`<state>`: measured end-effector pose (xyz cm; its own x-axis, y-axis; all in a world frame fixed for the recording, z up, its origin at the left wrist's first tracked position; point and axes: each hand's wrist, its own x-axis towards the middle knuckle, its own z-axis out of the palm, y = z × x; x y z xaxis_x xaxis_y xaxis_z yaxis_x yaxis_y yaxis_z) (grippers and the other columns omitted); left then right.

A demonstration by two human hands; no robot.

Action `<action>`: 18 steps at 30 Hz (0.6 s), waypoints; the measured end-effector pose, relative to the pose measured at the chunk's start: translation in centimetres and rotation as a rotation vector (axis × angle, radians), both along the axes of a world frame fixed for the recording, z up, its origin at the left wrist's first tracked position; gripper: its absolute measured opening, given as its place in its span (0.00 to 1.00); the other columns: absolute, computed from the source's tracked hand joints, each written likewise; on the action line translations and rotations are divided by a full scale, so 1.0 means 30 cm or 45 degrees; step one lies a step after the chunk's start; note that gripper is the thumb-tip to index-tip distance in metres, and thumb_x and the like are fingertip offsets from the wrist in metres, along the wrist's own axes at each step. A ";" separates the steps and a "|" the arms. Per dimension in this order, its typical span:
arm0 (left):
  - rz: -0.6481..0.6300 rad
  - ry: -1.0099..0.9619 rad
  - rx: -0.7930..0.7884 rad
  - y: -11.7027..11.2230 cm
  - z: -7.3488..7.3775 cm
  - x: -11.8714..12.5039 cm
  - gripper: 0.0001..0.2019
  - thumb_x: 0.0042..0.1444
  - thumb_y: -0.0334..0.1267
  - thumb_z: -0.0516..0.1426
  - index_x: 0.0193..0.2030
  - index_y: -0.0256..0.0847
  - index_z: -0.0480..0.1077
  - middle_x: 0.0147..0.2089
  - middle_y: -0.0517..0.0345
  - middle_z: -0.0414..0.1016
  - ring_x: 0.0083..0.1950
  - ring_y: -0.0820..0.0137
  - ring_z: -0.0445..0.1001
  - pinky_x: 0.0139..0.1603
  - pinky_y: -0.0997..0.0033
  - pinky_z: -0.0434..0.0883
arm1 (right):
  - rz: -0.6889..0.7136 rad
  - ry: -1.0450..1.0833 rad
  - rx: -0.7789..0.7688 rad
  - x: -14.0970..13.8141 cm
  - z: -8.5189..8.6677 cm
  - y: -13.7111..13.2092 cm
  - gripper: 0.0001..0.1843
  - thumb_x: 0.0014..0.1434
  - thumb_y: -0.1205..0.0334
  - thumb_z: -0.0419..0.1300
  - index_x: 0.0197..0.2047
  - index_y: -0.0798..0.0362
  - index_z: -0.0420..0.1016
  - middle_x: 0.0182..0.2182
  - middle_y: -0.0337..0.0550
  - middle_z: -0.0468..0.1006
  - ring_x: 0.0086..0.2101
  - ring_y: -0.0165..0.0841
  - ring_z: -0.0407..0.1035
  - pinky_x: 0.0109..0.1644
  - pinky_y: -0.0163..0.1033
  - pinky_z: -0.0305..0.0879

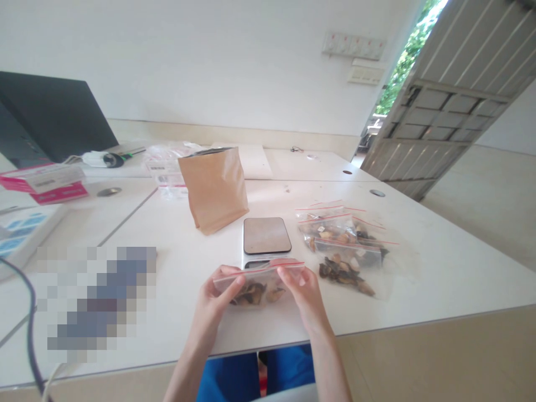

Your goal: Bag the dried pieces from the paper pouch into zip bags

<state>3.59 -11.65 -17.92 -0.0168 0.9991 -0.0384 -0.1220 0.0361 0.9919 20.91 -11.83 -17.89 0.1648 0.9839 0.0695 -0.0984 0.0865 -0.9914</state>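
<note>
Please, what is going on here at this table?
A person holds a small clear zip bag of brown dried pieces over the white table, the left hand and right hand pinching its red-striped top edge. Just behind it sits a small scale with a dark square platform. A brown paper pouch stands further back, and several similar filled bags lie piled at the right.

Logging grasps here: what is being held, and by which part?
A zip bag, pinched along its top seal: left hand at one end, right hand at the other.
</note>
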 end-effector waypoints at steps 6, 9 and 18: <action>-0.047 0.037 -0.029 -0.001 -0.002 0.006 0.15 0.48 0.50 0.63 0.32 0.38 0.76 0.31 0.57 0.77 0.35 0.69 0.74 0.38 0.75 0.69 | 0.145 0.010 -0.097 -0.002 0.000 -0.011 0.19 0.52 0.47 0.65 0.39 0.53 0.80 0.36 0.48 0.82 0.40 0.40 0.76 0.45 0.43 0.70; -0.035 0.056 -0.015 -0.003 -0.009 0.015 0.15 0.48 0.49 0.64 0.34 0.38 0.77 0.33 0.55 0.79 0.37 0.66 0.75 0.39 0.74 0.71 | 0.201 -0.005 0.010 -0.011 0.007 -0.015 0.14 0.52 0.51 0.66 0.37 0.53 0.80 0.36 0.45 0.82 0.40 0.37 0.75 0.46 0.41 0.70; 0.040 0.170 0.072 -0.010 -0.010 0.035 0.15 0.48 0.49 0.64 0.33 0.38 0.78 0.34 0.54 0.81 0.37 0.65 0.78 0.38 0.73 0.73 | 0.044 -0.100 0.121 -0.036 -0.001 -0.014 0.10 0.53 0.55 0.66 0.32 0.53 0.79 0.31 0.42 0.79 0.36 0.34 0.74 0.43 0.37 0.69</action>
